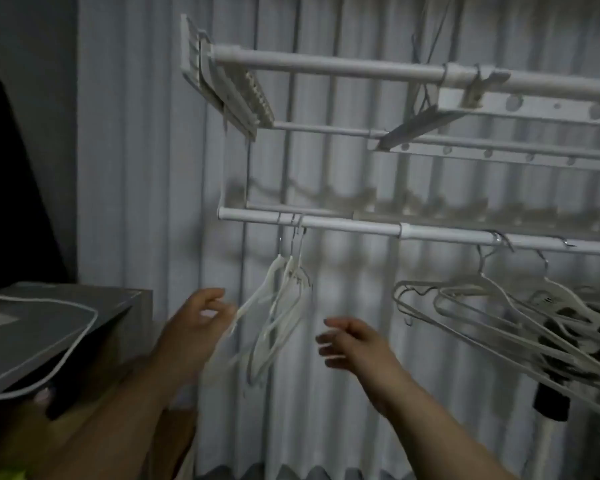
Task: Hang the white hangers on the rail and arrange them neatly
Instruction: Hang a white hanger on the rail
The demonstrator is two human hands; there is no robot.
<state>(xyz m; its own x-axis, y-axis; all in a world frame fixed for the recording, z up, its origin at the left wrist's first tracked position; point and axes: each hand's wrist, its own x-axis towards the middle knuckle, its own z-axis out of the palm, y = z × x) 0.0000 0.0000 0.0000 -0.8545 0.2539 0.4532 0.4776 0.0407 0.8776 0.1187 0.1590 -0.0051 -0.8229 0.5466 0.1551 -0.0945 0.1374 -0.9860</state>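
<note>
Head view: two hanger groups hooked on lower rail (354, 227).
Left hanger bunch (284, 306): packed close, hanging askew.
Right hanger bunch (499, 313): splayed, tangled.
Progress: hanging apparently done; neatening left.
Left hand (191, 330): fingers loosely spread beside left hanger bunch, contact blurred.
Right hand (357, 348): fingers relaxed, empty.
Writing: none legible.

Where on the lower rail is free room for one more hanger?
The lower white rail is bare between the small bunch of white hangers on the left and the tangled heap of white hangers on the right. A short bare bit remains at its left end. The right part is crowded.
</note>
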